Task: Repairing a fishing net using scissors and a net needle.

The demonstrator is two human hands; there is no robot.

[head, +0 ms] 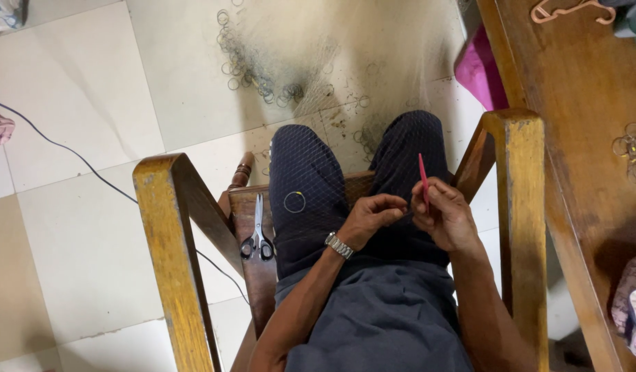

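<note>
A fine mesh net (318, 131) drapes over my lap and spreads onto the floor ahead. My left hand (373, 215), with a metal watch at the wrist, pinches a bit of the net between its fingertips. My right hand (445, 213) is closed around a thin red netting needle (422, 178) that points upward. The two hands nearly touch above my right thigh. A small metal ring (294, 202) lies on the net over my left thigh.
Scissors (257, 238) lie on the chair seat left of my leg. Wooden chair arms (168, 234) flank me. Several metal rings (245, 58) are strung along the net on the tiled floor. A wooden table (586, 103) stands right, carrying more rings (633, 148).
</note>
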